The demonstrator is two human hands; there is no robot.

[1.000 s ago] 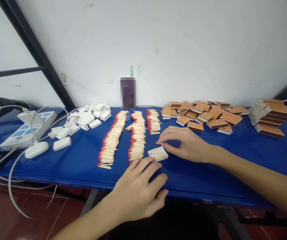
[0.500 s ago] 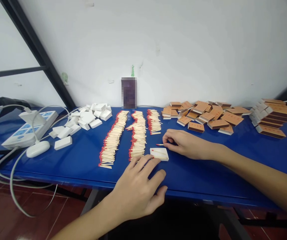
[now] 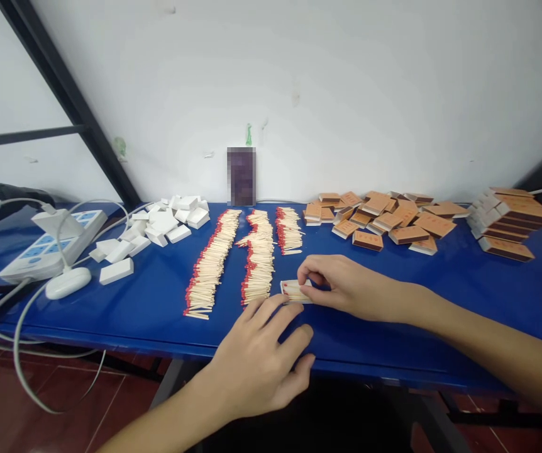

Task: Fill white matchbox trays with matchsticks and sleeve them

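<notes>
A small white matchbox tray (image 3: 288, 284) lies on the blue table with a few red-tipped matches in it. My right hand (image 3: 330, 283) is over the tray's right end, thumb and fingers pinched together on a match at the tray; its fingers cover part of the tray. Beside the near left edge of the tray rests my left hand (image 3: 266, 352), fingers spread and bent, fingertips at the tray's edge. Just to the left run long rows of matches (image 3: 259, 264), red heads facing left. A shorter row of matches (image 3: 290, 231) lies behind the tray.
White empty trays (image 3: 162, 220) are heaped at the back left, near a power strip (image 3: 54, 245) with cables. Orange matchbox sleeves (image 3: 388, 217) lie piled at the back right, beside a stack of matchboxes (image 3: 511, 220). A blurred dark rectangle (image 3: 241, 176) leans against the wall.
My right hand has moved left and slightly nearer, bringing a match from behind the tray to over it. My left hand has stayed almost still at the tray's edge.
</notes>
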